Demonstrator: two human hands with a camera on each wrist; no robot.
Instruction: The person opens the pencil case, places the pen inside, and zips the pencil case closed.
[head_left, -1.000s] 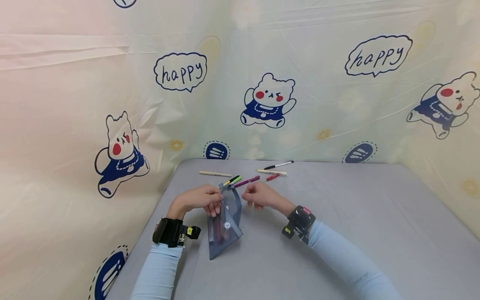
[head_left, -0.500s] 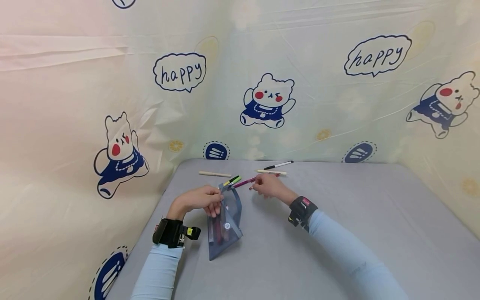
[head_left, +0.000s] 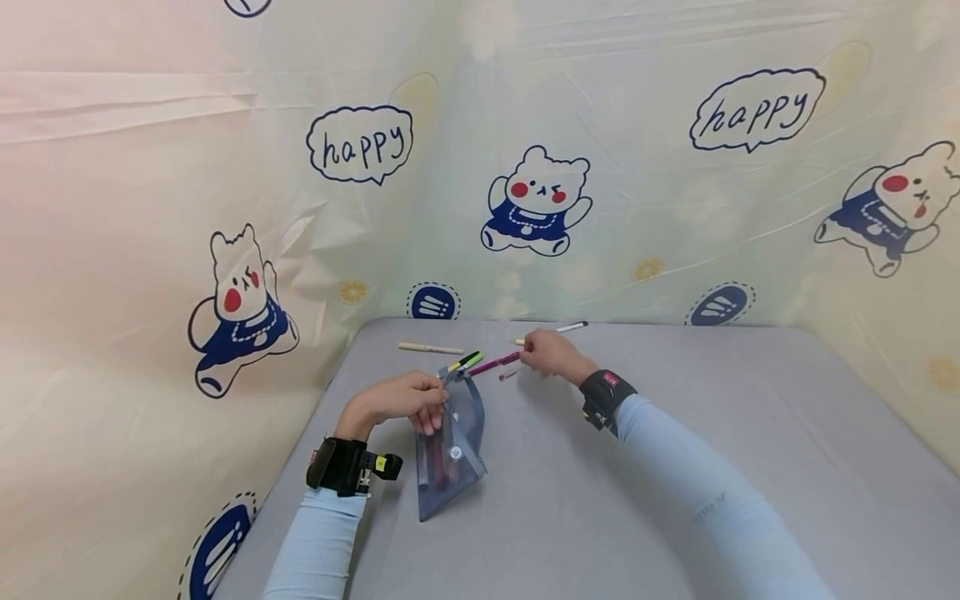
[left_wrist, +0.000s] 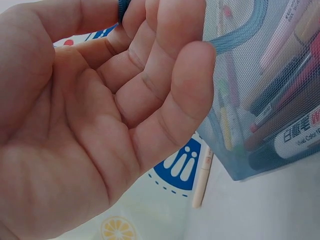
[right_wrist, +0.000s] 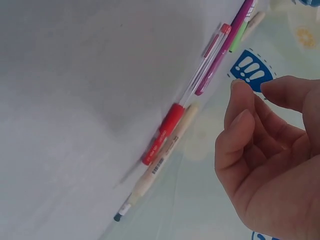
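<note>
My left hand (head_left: 401, 398) pinches the upper edge of a blue-grey mesh pencil pouch (head_left: 448, 496), which stands tilted with its mouth loop spread. Several pens and markers show through its mesh (left_wrist: 235, 165) in the left wrist view. My right hand (head_left: 553, 354) hovers over the loose pens, thumb and forefinger a little apart with nothing between them. Beneath it lies a clear pen with a red grip (right_wrist: 165, 131). Alongside are a cream marker (right_wrist: 162, 157) and a purple pen (right_wrist: 218, 57), which points toward the pouch mouth.
Near the pouch mouth are a green marker (head_left: 474, 359) and a yellow one with a black cap (head_left: 458, 364). Farther back lie a cream pen (head_left: 431, 347) and a white pen with a black end (head_left: 573, 327). A printed curtain (head_left: 637, 208) rises behind the grey table (head_left: 675, 400).
My right hand has moved from beside the pouch to the right and away from me, over the red-gripped pen, uncovering its clear end. My left hand and the pouch hold their place.
</note>
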